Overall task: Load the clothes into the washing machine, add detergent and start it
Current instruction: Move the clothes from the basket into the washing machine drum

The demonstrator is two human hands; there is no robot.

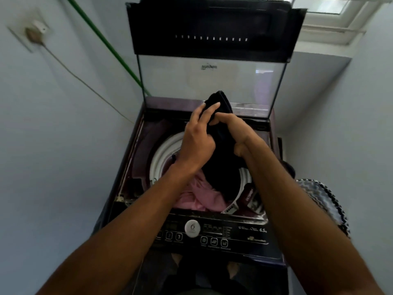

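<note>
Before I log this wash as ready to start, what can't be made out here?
Head view only:
- Drum depth: hidden by the black garment, pink cloth and both forearms.
- Control panel labels: too small and blurred.
- Right hand fingers: buried in the black garment.
- Patterned basket: mostly behind the right arm.

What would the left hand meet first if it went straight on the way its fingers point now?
The left hand already grips the black garment, fingers pointing up and away. Past the cloth, probably the raised glass lid of the washing machine, though depth is unclear.
</note>
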